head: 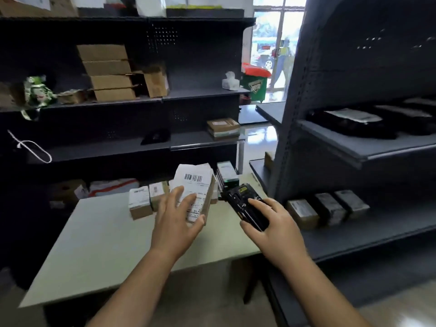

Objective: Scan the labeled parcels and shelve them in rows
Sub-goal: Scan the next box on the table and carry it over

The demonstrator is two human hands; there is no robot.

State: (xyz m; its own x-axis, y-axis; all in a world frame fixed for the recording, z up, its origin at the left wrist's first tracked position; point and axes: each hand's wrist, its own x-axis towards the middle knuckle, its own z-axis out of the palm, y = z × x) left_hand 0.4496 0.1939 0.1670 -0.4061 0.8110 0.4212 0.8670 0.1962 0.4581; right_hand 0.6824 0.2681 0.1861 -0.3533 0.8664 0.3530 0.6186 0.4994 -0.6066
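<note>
Above the pale rectangular table (94,232): left hand (175,220) gripping a brown cardboard parcel (197,192) with white barcode label, tilted upright, thumb on its near edge; right hand (271,223) curled round a black handheld scanner (245,204) just beside it.

The head camera sits on the person's head and looks forward and down through a wide lens that bows the edges. Nearest it, at lower centre, are the left hand (175,223) on a parcel (195,182) and the right hand (274,226) on a scanner (241,199), above a pale table (99,244). Straight ahead stands dark shelving (203,67); a second shelf unit (354,79) looms close on the right, a doorway (276,43) far beyond.
</note>
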